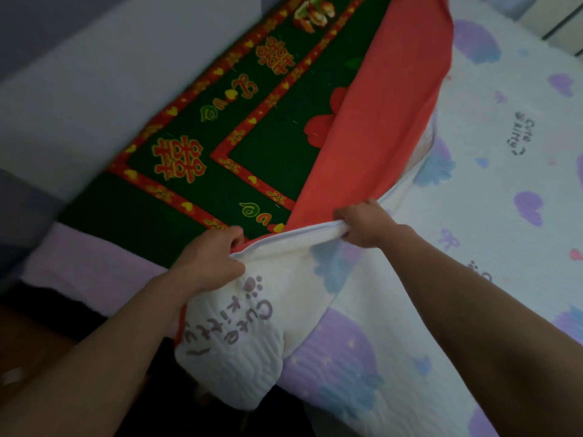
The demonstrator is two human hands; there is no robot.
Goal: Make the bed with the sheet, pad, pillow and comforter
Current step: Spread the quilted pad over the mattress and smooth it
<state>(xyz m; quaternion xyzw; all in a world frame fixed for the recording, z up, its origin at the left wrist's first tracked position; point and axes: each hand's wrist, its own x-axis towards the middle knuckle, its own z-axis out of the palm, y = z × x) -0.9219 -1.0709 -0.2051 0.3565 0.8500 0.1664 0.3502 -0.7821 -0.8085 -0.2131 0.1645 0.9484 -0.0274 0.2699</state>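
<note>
1. Left hand (209,260): fingers curled, pinching the near edge of the white quilted pad (504,184) at the bed's side edge.
2. Right hand (362,223): fist closed round the same edge, farther along; the hem is bunched into a roll between the two hands.
3. The pad covers the right part of the bed. Its left part is lifted and folded back, and one corner hangs over the bed's side below the left hand.
4. Pad print: purple and blue blobs, small bows, a paw mark. Grey-purple handwriting on the hanging corner reads "Cute Kitty" (246,323). The same words repeat, smaller, on the flat part (520,132).
5. A red layer (378,121) rises with the folded pad, lying against it. Cannot tell if it is backing or a separate cloth.
6. A green cover (195,197) lies flat on the left of the bed, with a red border band bearing yellow hearts. Two red-and-yellow double-happiness characters (178,159) show. The curly yellow-green script beside them is unreadable.
7. A lilac sheet (94,266) shows along the near edge, under the green cover.
</note>
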